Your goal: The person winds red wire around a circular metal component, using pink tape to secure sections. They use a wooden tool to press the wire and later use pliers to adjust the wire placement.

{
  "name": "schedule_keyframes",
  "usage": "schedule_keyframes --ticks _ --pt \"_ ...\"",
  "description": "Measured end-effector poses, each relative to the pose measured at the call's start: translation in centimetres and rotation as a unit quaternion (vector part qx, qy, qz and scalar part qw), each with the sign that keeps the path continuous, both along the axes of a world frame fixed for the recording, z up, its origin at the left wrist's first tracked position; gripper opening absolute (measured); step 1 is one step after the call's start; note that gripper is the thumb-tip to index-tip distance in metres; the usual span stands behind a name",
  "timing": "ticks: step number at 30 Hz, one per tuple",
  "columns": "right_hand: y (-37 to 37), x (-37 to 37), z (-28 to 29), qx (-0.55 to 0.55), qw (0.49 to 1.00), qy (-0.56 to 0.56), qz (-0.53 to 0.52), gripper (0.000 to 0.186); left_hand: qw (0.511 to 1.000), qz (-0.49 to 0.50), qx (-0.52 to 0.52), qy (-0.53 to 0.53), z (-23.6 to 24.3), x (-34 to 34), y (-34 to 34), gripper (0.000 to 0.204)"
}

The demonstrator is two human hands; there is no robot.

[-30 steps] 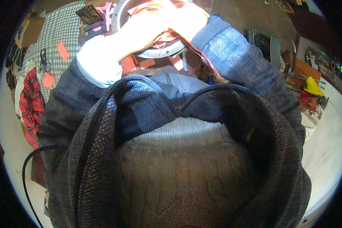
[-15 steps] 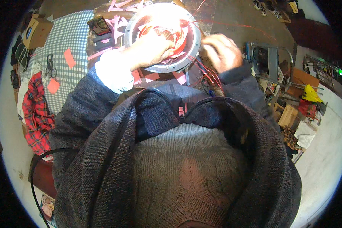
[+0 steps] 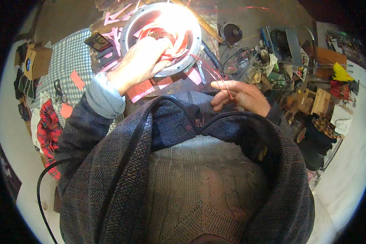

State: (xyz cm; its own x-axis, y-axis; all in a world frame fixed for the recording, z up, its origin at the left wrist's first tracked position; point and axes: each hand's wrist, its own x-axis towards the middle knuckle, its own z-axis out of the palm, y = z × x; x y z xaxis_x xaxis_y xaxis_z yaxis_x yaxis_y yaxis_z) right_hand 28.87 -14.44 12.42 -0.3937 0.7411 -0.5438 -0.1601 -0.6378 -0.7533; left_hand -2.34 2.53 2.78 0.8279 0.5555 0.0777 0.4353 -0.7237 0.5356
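A round metal motor stator (image 3: 197, 44) lies at the top centre, with a ring of reddish copper winding (image 3: 180, 51) inside it. Glare washes out its far side. My left hand (image 3: 146, 57) reaches over the near left rim, its fingers bent onto the winding and their tips partly hidden; the thumb lies near the inner wall. Thin copper wires (image 3: 209, 70) run from the stator's right side down to my right hand (image 3: 244, 97). That hand is apart from the stator, in front of my jacket, with its fingers curled around the wires.
Pink paper pieces (image 3: 140, 90) lie around the stator. A wooden stick (image 3: 207, 27) and a small metal tool (image 3: 201, 72) are beside it. Left is a checked cloth (image 3: 63, 55) with scissors (image 3: 60, 92). Tangled cable (image 3: 242, 61) and clutter fill the right.
My right hand has drawn back from beside the stator toward my body, with the wires at its fingers. My left hand stays at the winding. The whole view has shifted slightly.
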Motion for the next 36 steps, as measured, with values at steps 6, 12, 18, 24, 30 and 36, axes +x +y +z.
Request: schedule_keyframes --ticks 6,12,18,24,30,36 --pt "2.0 0.2 4.4 0.031 0.988 -0.099 0.114 0.053 0.976 0.129 0.152 -0.091 1.0 3.9 -2.5 0.083" --pt "4.6 5.7 9.1 0.095 0.976 -0.093 0.175 0.047 0.948 0.170 0.269 -0.010 3.6 10.4 -1.0 0.066" --pt "8.5 20.2 2.2 0.194 0.931 -0.307 -0.026 0.037 0.941 0.248 -0.138 -0.184 4.8 14.4 1.5 0.064" --pt "8.7 28.2 -18.4 -0.037 0.964 -0.247 -0.088 0.027 0.971 0.164 0.118 -0.130 1.0 14.9 3.6 0.015" --pt "10.3 24.1 -32.8 -0.097 0.944 -0.313 0.039 0.022 0.932 0.306 -0.036 -0.189 3.5 10.4 4.2 0.013" --pt "15.0 18.3 -40.0 0.174 0.785 -0.542 0.243 0.038 0.769 0.458 -0.262 -0.361 9.7 6.3 0.0 0.024"
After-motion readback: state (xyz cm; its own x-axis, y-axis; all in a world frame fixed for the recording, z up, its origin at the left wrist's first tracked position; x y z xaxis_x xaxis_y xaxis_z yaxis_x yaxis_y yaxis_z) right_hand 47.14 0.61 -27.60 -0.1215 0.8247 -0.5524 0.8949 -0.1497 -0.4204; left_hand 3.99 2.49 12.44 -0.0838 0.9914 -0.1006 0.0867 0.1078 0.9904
